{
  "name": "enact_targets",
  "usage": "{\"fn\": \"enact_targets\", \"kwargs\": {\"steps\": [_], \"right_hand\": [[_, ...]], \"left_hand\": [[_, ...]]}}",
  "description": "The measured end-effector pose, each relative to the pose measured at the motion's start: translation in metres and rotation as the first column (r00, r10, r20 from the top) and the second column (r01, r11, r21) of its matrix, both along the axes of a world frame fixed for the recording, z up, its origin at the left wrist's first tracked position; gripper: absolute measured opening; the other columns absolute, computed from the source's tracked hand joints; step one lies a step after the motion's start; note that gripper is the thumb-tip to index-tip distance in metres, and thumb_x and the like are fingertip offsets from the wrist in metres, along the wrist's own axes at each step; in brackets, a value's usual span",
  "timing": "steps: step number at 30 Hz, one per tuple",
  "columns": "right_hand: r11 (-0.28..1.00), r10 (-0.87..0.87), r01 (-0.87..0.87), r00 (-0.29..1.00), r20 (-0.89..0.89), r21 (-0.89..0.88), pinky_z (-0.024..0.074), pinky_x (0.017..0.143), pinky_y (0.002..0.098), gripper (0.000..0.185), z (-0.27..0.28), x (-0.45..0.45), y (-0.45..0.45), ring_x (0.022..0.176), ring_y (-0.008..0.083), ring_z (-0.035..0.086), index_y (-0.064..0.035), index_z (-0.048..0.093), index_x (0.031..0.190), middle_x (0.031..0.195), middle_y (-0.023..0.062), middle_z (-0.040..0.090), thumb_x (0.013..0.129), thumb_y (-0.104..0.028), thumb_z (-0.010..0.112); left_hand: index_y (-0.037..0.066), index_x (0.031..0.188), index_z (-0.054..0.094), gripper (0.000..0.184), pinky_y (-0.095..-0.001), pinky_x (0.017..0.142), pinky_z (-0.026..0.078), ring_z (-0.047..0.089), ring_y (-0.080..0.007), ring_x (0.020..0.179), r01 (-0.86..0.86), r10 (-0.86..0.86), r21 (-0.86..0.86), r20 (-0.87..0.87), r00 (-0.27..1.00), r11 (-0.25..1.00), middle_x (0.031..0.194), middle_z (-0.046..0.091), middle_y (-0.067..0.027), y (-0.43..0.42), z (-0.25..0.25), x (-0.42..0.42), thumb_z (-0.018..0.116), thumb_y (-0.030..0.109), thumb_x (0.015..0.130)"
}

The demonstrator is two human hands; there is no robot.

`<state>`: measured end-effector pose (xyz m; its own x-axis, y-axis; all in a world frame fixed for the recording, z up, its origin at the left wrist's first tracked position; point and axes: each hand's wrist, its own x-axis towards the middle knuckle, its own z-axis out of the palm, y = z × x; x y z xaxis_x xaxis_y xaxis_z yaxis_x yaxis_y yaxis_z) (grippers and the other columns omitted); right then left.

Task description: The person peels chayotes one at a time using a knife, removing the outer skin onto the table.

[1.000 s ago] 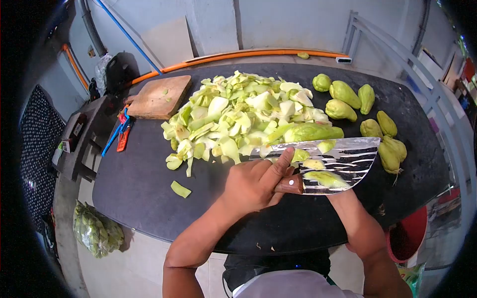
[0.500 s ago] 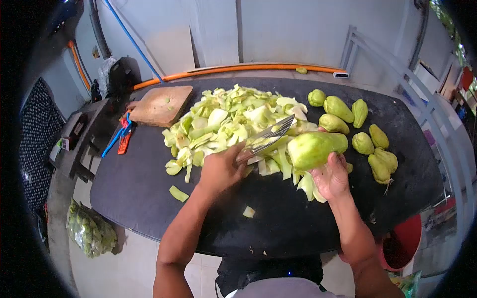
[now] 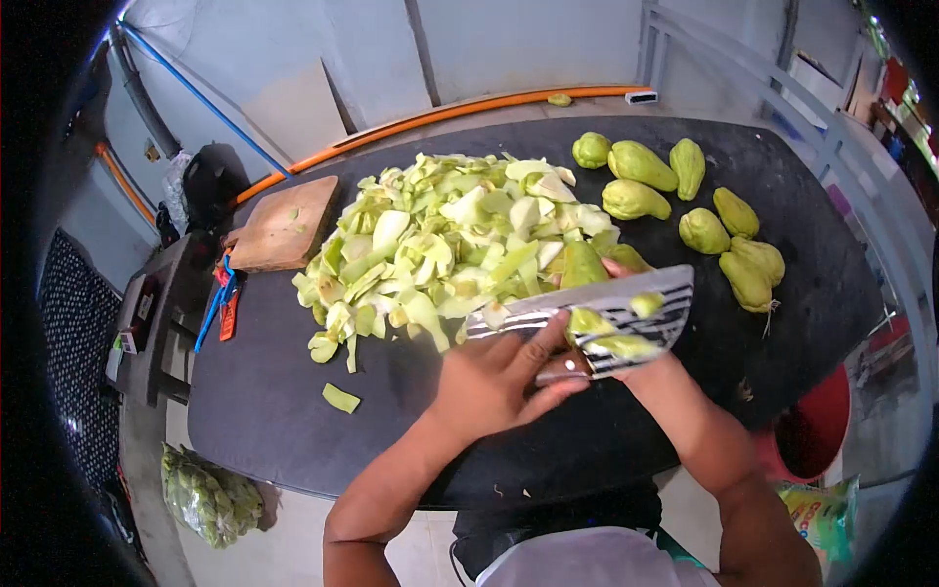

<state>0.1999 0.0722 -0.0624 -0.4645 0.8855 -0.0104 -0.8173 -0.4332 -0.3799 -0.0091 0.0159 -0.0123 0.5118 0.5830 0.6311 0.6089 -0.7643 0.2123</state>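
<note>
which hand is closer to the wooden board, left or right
Left. The left hand, on the cleaver, is right of the wooden board and closer to the person. The right hand, mostly hidden behind the blade, is even farther right.

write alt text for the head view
Left hand holding a broad cleaver with scraps on its blade, right hand mostly hidden behind it. A heap of green pieces lies on a dark table, whole green fruits to its right, a wooden board to its left.
</note>
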Motion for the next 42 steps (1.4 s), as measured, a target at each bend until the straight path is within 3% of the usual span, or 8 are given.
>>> {"fn": "enact_targets", "kwargs": {"steps": [2,4,7,12,14,17,33,42], "right_hand": [[0.896,-0.405,0.292,0.846,0.346,0.335,0.0512,0.1,0.0474,0.048,-0.01,-0.004,-0.011,0.112,0.0333,0.062,-0.0033,0.044,0.14,0.131,0.0226,0.056,0.105,-0.036,0.043],[0.999,0.003,0.002,0.993,-0.119,0.045,0.0504,0.103,0.0487,0.046,-0.006,0.008,0.001,0.112,0.0343,0.061,-0.0039,0.039,0.143,0.13,0.0257,0.055,0.106,-0.031,0.042],[0.903,-0.352,0.233,0.883,0.309,0.361,0.0511,0.102,0.0484,0.046,0.003,-0.003,-0.014,0.109,0.0326,0.063,-0.0043,0.037,0.145,0.127,0.0258,0.056,0.107,-0.03,0.042],[0.948,-0.305,0.238,0.868,0.391,0.211,0.0542,0.097,0.0474,0.047,0.029,-0.007,-0.022,0.103,0.0314,0.065,-0.0039,0.041,0.142,0.124,0.0235,0.059,0.106,-0.034,0.043],[0.968,-0.252,0.23,0.898,0.36,0.103,0.0557,0.094,0.0469,0.047,0.025,-0.006,-0.017,0.101,0.0302,0.066,-0.0042,0.047,0.137,0.12,0.0212,0.062,0.105,-0.038,0.045],[0.995,-0.004,-0.001,0.999,-0.046,-0.104,0.058,0.087,0.044,0.046,0.008,0.001,0.001,0.096,0.0276,0.068,-0.0073,0.06,0.123,0.108,0.0149,0.067,0.101,-0.046,0.049],[0.991,-0.128,0.131,0.981,0.146,-0.01,0.0559,0.086,0.0361,0.048,0.043,-0.009,-0.011,0.092,0.019,0.065,-0.0132,0.05,0.143,0.104,0.0103,0.066,0.105,-0.041,0.043],[0.999,-0.016,0.021,0.987,0.162,-0.025,0.0562,0.084,0.0318,0.046,0.045,-0.007,-0.017,0.089,0.0174,0.067,-0.006,0.057,0.132,0.104,0.0113,0.067,0.106,-0.04,0.042]], "left_hand": [[0.008,0.137,0.06,0.08,-0.0295,0.051,0.05,0.057,-0.0162,0.05,0.049,-0.045,0.089,-0.048,0.998,0.995,0.062,0.054,-0.0004,-0.002,0.0,0.005,0.084,0.047,0.072],[0.008,0.137,0.06,0.08,-0.0285,0.049,0.048,0.054,-0.0145,0.049,0.075,-0.063,0.122,-0.099,0.993,0.99,0.061,0.05,0.001,-0.005,0.003,0.008,0.084,0.047,0.071],[0.008,0.136,0.061,0.081,-0.0284,0.048,0.046,0.052,-0.0134,0.048,0.061,-0.047,0.151,-0.099,0.994,0.987,0.059,0.047,0.0019,-0.005,0.001,0.009,0.083,0.05,0.07],[0.008,0.136,0.06,0.083,-0.0294,0.046,0.046,0.052,-0.0142,0.047,0.05,-0.041,0.15,-0.06,0.997,0.987,0.058,0.048,0.0012,-0.004,0.0,0.008,0.08,0.056,0.071],[0.011,0.137,0.06,0.081,-0.0306,0.043,0.044,0.051,-0.0152,0.045,0.053,-0.049,0.177,-0.028,0.998,0.983,0.057,0.045,0.001,0.001,-0.005,0.004,0.076,0.059,0.075],[0.005,0.137,0.058,0.09,-0.0321,0.048,0.048,0.056,-0.0194,0.048,-0.008,0.011,0.137,-0.025,1.0,0.991,0.06,0.055,-0.002,0.008,-0.005,-0.008,0.084,0.054,0.066],[0.004,0.135,0.06,0.087,-0.0319,0.047,0.045,0.054,-0.0181,0.046,0.047,-0.046,0.071,-0.013,0.999,0.996,0.057,0.05,-0.0014,0.003,0.004,-0.019,0.081,0.056,0.069],[0.004,0.135,0.061,0.09,-0.0312,0.045,0.043,0.051,-0.0172,0.045,0.101,-0.102,0.122,0.002,0.995,0.987,0.055,0.047,-0.0003,0.004,0.006,-0.015,0.082,0.058,0.067]]}}
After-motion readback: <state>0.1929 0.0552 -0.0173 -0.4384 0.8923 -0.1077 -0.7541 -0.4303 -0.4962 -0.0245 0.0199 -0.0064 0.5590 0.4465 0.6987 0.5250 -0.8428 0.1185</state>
